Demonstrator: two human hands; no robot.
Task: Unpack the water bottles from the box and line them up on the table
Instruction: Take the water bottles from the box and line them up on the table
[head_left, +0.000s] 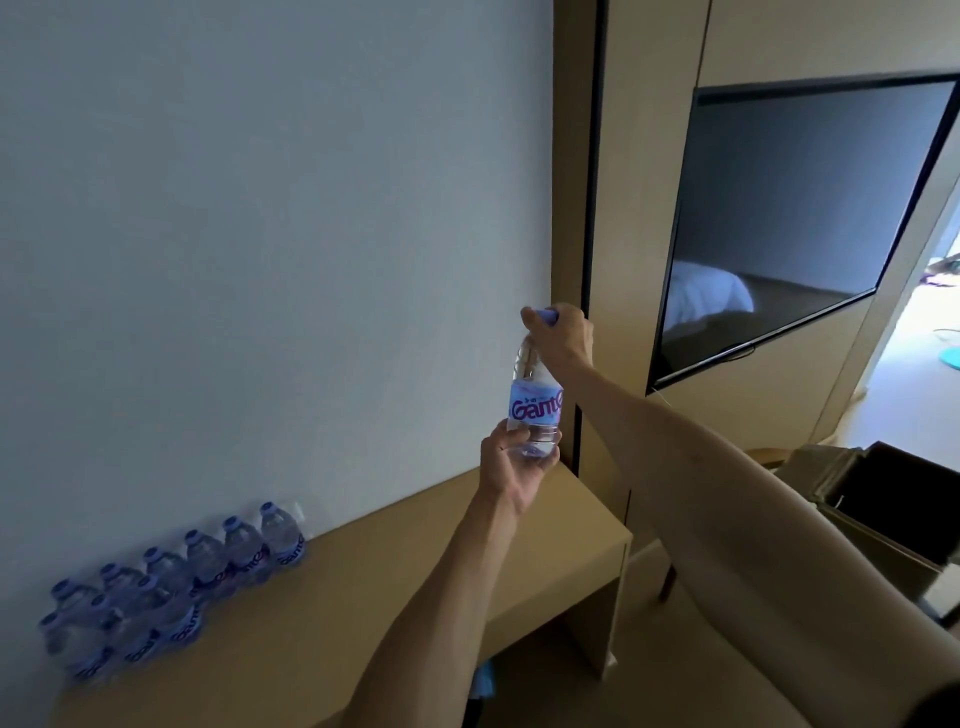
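A water bottle (535, 395) is held upright in the air in front of the pale wall (260, 234), above the far right end of the table (415, 561). The right hand (563, 335) is closed over its cap from above, fingers curled around the top, while the left hand (514, 467) cups the base from below, thumb and fingers wrapped around the bottom of the clear body. The bottle has a light blue label with reddish lettering across its middle and a pale purple cap that shows just past the right fingers. Both bare forearms reach up from the lower edge of the view. On the tan table, well to the left of the held bottle, a group of bottles (171, 587) stands against the wall; the ones toward the right form a single row, and toward the left end they bunch up two deep. They carry the same label and cap. At the right, beside the table's end, a dark open box (904, 499) sits lower down, its inside in shadow, so what it holds cannot be told. A dark television screen (800, 218) is set into the wood-panelled wall above it.
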